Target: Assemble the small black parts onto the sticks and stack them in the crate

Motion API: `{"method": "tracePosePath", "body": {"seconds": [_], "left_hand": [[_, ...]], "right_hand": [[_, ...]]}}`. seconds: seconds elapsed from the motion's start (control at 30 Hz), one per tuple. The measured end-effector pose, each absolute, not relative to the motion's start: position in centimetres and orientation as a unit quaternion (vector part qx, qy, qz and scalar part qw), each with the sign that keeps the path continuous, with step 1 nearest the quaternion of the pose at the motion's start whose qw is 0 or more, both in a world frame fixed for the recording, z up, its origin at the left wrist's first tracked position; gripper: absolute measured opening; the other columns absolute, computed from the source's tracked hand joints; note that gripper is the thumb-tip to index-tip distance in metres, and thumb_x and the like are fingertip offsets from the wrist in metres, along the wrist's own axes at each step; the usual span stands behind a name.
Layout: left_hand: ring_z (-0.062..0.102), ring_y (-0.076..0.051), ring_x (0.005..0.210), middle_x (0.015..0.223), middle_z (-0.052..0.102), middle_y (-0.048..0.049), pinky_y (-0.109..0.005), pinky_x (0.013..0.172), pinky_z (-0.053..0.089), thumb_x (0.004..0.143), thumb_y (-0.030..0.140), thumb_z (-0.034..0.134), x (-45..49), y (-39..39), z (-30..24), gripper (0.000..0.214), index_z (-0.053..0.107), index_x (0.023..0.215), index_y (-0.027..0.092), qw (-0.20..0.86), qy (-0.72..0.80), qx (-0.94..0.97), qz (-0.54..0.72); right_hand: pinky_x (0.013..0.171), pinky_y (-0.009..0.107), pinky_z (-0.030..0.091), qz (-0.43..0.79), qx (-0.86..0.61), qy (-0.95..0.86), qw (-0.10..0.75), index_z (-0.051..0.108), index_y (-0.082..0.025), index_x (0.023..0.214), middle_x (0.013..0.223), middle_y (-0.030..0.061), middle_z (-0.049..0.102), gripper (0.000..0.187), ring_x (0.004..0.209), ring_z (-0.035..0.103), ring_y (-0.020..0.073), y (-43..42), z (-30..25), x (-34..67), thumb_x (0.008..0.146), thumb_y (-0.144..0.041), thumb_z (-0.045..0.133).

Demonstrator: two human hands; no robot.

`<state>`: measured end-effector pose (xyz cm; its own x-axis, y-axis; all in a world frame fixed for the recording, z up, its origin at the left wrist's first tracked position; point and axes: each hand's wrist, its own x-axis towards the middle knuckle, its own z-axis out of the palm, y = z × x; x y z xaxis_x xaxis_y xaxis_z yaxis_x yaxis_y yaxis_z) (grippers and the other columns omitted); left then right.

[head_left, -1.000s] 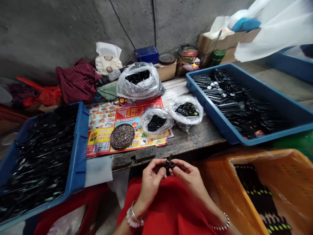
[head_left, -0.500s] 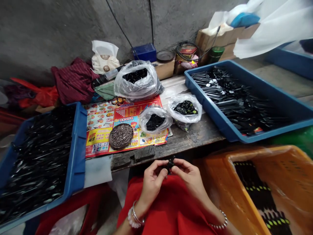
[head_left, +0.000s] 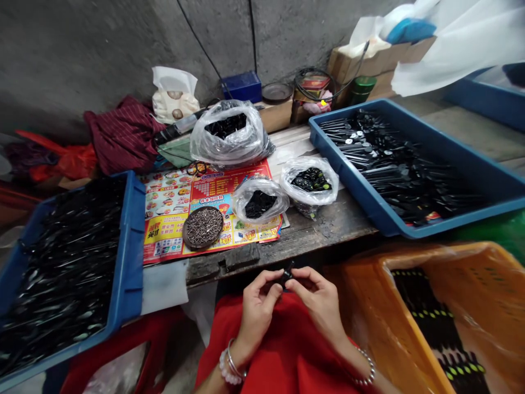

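Observation:
Between my fingertips is a small black plastic part [head_left: 288, 272] with a thin stem pointing up. My left hand [head_left: 262, 303] pinches it from the left, and my right hand [head_left: 315, 298] pinches it from the right. The fingers cover much of the part, so its exact kind does not show. Both hands are above the red cloth [head_left: 283, 350] on my lap, just off the table's front edge. Closest on the table are a round dish of small metal screws [head_left: 204, 227], a plastic bag of black pieces [head_left: 260, 203] and another of black round parts [head_left: 309, 183].
A blue tray [head_left: 133, 246] of black parts stands at left, another blue tray [head_left: 414, 232] at right. An orange crate [head_left: 369, 306] with rows of black and yellow-green pieces is at my lower right. A larger plastic bag [head_left: 229, 145] and scissors [head_left: 197, 168] lie further back.
The black part has turned slightly in my fingers, and its stem now tilts more to the right. Both hands have shifted only a little.

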<state>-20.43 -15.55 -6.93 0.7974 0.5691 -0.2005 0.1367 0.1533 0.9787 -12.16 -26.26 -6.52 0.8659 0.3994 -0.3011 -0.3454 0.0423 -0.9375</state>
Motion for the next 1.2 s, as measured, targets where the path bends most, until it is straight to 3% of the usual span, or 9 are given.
{"method": "tracePosePath", "body": {"seconds": [0.23, 0.63, 0.77, 1.07, 1.2], "left_hand": [[0.054, -0.01, 0.061, 0.083, 0.068, -0.0025, -0.021, 0.059, 0.045, 0.084, 0.033, 0.07, -20.6, -15.8, -7.4, 0.02, 0.073, 0.097, 0.019, 0.729, 0.292, 0.601, 0.149], [0.052, -0.01, 0.058, 0.076, 0.066, -0.0022, -0.02, 0.056, 0.044, 0.081, 0.033, 0.072, -20.6, -15.8, -7.0, 0.022, 0.073, 0.096, 0.017, 0.731, 0.296, 0.595, 0.155], [0.053, -0.01, 0.058, 0.078, 0.068, -0.0032, -0.021, 0.056, 0.044, 0.081, 0.033, 0.072, -20.5, -15.7, -7.1, 0.022, 0.073, 0.096, 0.016, 0.733, 0.3, 0.59, 0.158], [0.052, -0.011, 0.057, 0.076, 0.068, -0.0034, -0.022, 0.055, 0.043, 0.078, 0.035, 0.074, -20.4, -15.6, -7.0, 0.026, 0.073, 0.095, 0.015, 0.743, 0.318, 0.567, 0.161], [0.051, -0.01, 0.055, 0.072, 0.067, -0.0028, -0.021, 0.054, 0.042, 0.078, 0.037, 0.074, -20.3, -15.6, -6.9, 0.028, 0.073, 0.094, 0.014, 0.748, 0.323, 0.558, 0.159]], "right_hand": [[0.057, 0.024, 0.052, 0.296, -0.639, -0.034, 0.71, 0.072, -0.017, 0.072, 0.064, 0.0018, 0.067, 0.025, 0.058, 0.061, 0.016, -26.4, -6.5, -11.7, 0.069, -0.04, 0.08], [0.053, 0.024, 0.045, 0.319, -0.654, -0.104, 0.678, 0.07, -0.015, 0.071, 0.057, 0.0011, 0.061, 0.037, 0.054, 0.055, 0.015, -26.6, -6.8, -11.0, 0.08, -0.051, 0.071], [0.054, 0.024, 0.049, 0.318, -0.63, -0.06, 0.706, 0.07, -0.016, 0.084, 0.065, 0.0011, 0.065, 0.035, 0.056, 0.059, 0.0154, -26.3, -7.0, -11.2, 0.073, -0.048, 0.079], [0.061, 0.026, 0.055, 0.334, -0.617, -0.037, 0.712, 0.07, -0.016, 0.085, 0.072, 0.0031, 0.07, 0.042, 0.063, 0.065, 0.0179, -26.3, -7.4, -11.2, 0.059, -0.043, 0.089], [0.062, 0.028, 0.055, 0.311, -0.65, -0.037, 0.692, 0.071, -0.016, 0.084, 0.072, 0.0044, 0.07, 0.042, 0.064, 0.065, 0.0195, -26.2, -7.5, -11.4, 0.06, -0.046, 0.087]]}}
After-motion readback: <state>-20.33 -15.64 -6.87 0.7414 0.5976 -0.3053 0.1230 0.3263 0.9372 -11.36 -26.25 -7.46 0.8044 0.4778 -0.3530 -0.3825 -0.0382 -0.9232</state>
